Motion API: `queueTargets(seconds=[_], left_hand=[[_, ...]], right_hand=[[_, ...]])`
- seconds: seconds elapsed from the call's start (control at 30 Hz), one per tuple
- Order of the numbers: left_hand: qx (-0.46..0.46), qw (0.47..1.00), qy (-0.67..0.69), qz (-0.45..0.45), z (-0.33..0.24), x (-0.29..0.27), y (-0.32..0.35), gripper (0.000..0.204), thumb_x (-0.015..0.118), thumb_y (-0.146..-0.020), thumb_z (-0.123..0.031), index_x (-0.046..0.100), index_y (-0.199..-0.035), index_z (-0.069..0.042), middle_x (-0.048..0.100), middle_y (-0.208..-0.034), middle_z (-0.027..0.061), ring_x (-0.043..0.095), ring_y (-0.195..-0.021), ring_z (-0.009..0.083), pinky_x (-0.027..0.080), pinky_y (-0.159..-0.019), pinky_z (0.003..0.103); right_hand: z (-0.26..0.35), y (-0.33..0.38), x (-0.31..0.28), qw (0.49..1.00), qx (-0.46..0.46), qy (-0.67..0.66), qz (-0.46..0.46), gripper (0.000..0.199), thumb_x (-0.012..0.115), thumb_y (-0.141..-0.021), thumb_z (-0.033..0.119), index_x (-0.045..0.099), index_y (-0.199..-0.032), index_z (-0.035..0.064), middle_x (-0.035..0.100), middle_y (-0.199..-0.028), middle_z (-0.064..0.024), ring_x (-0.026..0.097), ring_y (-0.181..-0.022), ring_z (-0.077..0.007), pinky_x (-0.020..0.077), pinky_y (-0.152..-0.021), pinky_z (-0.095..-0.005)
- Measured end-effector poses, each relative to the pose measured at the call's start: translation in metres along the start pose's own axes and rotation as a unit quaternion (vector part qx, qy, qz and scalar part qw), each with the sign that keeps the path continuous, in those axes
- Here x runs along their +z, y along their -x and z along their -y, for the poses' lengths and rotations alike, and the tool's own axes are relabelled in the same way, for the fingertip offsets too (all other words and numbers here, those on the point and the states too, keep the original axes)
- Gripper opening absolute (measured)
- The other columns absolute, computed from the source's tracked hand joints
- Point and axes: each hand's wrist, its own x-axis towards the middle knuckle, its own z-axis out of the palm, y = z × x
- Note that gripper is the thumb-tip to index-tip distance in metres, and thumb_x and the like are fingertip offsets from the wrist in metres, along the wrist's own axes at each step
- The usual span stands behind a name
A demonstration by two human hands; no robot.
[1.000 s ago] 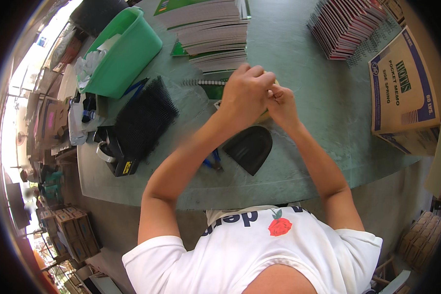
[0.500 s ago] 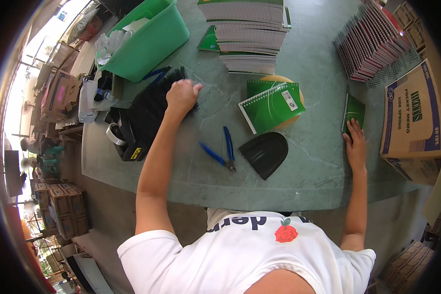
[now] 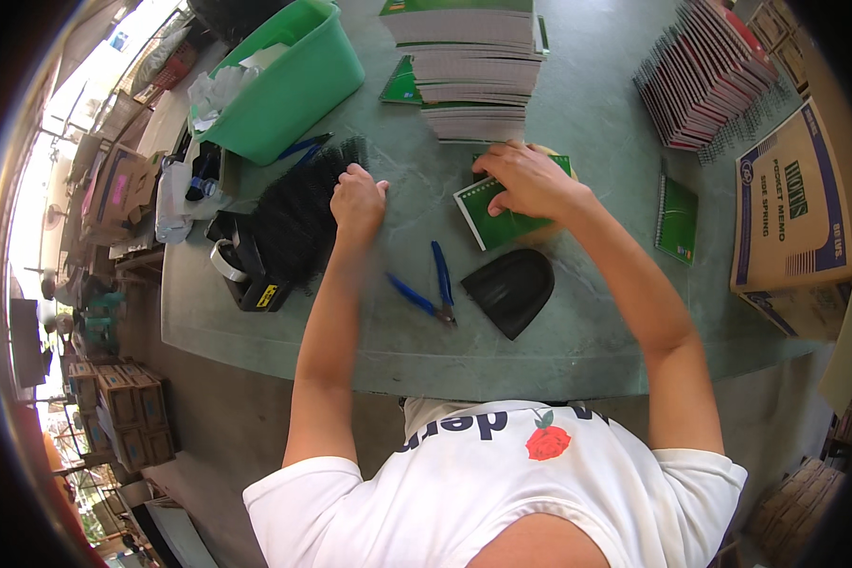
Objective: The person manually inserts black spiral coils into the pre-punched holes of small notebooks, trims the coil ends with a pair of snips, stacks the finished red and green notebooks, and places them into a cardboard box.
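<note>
My left hand (image 3: 358, 204) is closed at the right edge of a pile of black spiral binding wires (image 3: 298, 213); whatever its fingers hold is too fine to make out. My right hand (image 3: 530, 185) bends over the top of a green notebook (image 3: 502, 225), fingers at its far edge and thumb on the cover. White paper with punched holes shows along the notebook's left side. Beneath it lie another green notebook and a round yellowish disc, mostly hidden. Closer to me rest blue-handled cutters (image 3: 435, 293), jaws toward me, and a dark rounded pad (image 3: 511, 292).
A tall stack of notepads (image 3: 478, 71) stands at the back. One spiral-bound green notebook (image 3: 678, 218) lies right, near red-edged spiral notebooks (image 3: 705, 80) and a cardboard box (image 3: 795, 208). Left are a green bin (image 3: 293, 95) and a black tape dispenser (image 3: 246, 260).
My right hand has left the spiral-bound notebook at the right and come across to the middle notebooks. My left hand has moved slightly right and nearer to me.
</note>
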Motion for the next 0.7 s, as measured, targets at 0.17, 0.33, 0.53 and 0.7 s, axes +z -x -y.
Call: queueTargets(seconds=[0.17, 0.33, 0.53, 0.7], left_hand=[[0.032, 0.996, -0.005, 0.089, -0.002, -0.012, -0.007, 0.047, 0.067, -0.078, -0.037, 0.051, -0.101, 0.001, 0.061, -0.104, 0.0202, 0.061, -0.097, 0.0346, 0.049, -0.078, 0.044], [0.048, 0.996, -0.023, 0.073, -0.003, -0.005, 0.009, 0.041, 0.065, -0.079, -0.032, 0.054, -0.105, -0.002, 0.062, -0.100, 0.0172, 0.061, -0.098, 0.0325, 0.052, -0.076, 0.039], [0.161, 0.986, -0.031, -0.007, -0.004, 0.009, 0.009, 0.029, 0.060, -0.083, -0.027, 0.056, -0.095, -0.002, 0.062, -0.094, 0.0169, 0.063, -0.085, 0.0328, 0.052, -0.073, 0.041], [0.069, 0.978, 0.174, -0.088, 0.001, -0.029, 0.020, 0.026, 0.062, -0.083, -0.025, 0.056, -0.095, -0.003, 0.064, -0.082, 0.0153, 0.063, -0.072, 0.0285, 0.050, -0.069, 0.038]], right_hand=[[0.002, -0.001, 0.006, 0.999, -0.018, 0.041, -0.015, 0.035, 0.077, -0.065, 0.020, 0.061, -0.095, 0.0098, 0.060, -0.103, -0.0092, 0.055, -0.102, -0.0279, 0.0424, -0.085, -0.0395], [0.032, 0.016, -0.037, 0.988, 0.009, -0.028, -0.151, 0.019, 0.068, -0.073, 0.010, 0.058, -0.089, 0.0065, 0.064, -0.086, -0.0115, 0.061, -0.082, -0.0325, 0.0459, -0.070, -0.0409], [0.009, 0.015, -0.010, 0.988, 0.052, 0.050, -0.137, 0.016, 0.059, -0.084, 0.015, 0.058, -0.099, 0.0084, 0.064, -0.095, -0.0114, 0.061, -0.086, -0.0330, 0.0467, -0.069, -0.0411], [0.013, 0.007, -0.021, 0.989, 0.061, -0.046, -0.125, 0.018, 0.056, -0.086, 0.018, 0.060, -0.101, 0.0084, 0.066, -0.087, -0.0111, 0.061, -0.081, -0.0331, 0.0475, -0.068, -0.0419]])
